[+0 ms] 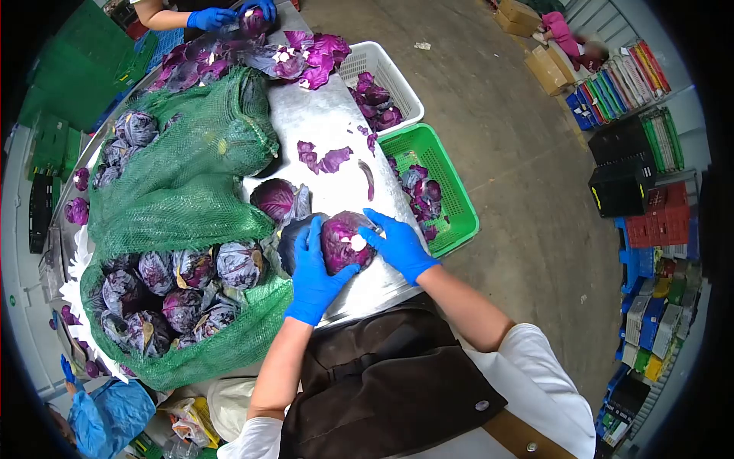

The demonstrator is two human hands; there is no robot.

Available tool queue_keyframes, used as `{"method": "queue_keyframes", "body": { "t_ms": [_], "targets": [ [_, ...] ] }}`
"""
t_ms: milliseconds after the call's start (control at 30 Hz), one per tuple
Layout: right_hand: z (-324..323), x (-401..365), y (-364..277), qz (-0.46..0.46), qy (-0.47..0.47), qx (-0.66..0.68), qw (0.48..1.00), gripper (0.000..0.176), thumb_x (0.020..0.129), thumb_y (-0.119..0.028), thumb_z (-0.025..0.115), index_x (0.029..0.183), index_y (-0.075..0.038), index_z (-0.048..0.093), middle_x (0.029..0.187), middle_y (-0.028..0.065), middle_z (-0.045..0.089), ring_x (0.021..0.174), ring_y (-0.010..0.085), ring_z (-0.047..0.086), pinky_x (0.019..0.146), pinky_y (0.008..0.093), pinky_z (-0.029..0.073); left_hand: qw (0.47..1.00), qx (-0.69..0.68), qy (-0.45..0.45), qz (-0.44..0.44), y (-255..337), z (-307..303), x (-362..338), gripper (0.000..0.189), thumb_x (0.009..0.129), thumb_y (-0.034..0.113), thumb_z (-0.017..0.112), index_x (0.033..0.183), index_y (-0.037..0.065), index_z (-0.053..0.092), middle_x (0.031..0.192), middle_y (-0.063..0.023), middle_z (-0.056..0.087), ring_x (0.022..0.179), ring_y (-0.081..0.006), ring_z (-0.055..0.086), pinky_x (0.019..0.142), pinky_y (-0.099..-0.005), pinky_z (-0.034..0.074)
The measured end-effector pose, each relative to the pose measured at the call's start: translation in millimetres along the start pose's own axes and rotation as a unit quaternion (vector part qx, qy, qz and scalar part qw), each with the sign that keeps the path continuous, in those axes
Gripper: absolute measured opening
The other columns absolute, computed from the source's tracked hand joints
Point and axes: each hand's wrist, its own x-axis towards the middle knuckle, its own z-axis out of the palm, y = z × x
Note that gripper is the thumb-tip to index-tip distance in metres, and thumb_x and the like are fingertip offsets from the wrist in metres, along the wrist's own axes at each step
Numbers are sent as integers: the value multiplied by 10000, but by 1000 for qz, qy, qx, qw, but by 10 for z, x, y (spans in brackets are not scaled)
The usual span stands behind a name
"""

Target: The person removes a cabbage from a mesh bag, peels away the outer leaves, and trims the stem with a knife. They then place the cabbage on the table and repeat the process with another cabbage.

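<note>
While blue-gloved left hand [315,274] and right hand [401,246] grip one red cabbage head [341,243] between bent fingers | position: over metal table [325,126], near edge | leftward: green mesh sack [252,325], holding cabbages [182,309]

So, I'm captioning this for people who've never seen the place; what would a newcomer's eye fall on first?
Probably the purple cabbage near the close end of the metal table, in the blue-gloved left hand with the right hand touching its side. Next, the bulky green mesh sacks on the table's left, dark cabbages showing through openings. Then the bright green crate beyond the table's right edge, with purple leaves inside.
</note>
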Motion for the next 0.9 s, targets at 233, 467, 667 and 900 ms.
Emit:
{"method": "queue_keyframes", "body": {
  "t_ms": [233, 467, 667, 900],
  "targets": [
    [-417, 18, -287, 23, 72, -201, 977, 717, 943, -543, 503, 1490, -115, 326, 781, 178, 664, 614, 347, 652, 545, 443, 507, 1000, -8, -14, 22, -87, 303, 196, 1091, 633, 332, 882, 1469, -11, 270, 1401, -284, 357, 1307, -425, 381, 1106, -449, 338],
    [-218, -328, -345, -6, 1, -275, 961, 574, 982, -468, 458, 1487, -210, 365, 718, 135, 650, 547, 292, 631, 485, 423, 475, 999, -2, 18, 28, -78, 341, 323, 1019, 640, 321, 887, 1386, -91, 328, 1297, -264, 452, 1211, -391, 470, 1055, -438, 384],
    [-183, 16, -266, -44, 19, -252, 966, 433, 1001, -395, 434, 1370, -176, 493, 830, 158, 685, 682, 344, 670, 589, 463, 522, 999, 7, 29, -32, 65, 356, 313, 968, 644, 322, 872, 1366, -87, 375, 1261, -269, 477, 1171, -399, 494, 1029, -448, 399],
    [-215, 513, 110, 131, -72, -123, 981, 601, 945, -565, 464, 1115, -28, 675, 1133, 251, 645, 1068, 389, 618, 900, 443, 494, 999, -1, 14, 42, -68, 465, -190, 1097, 646, 299, 869, 1478, -37, 238, 1467, -283, 324, 1370, -432, 320, 1155, -459, 263]
  ]
}}
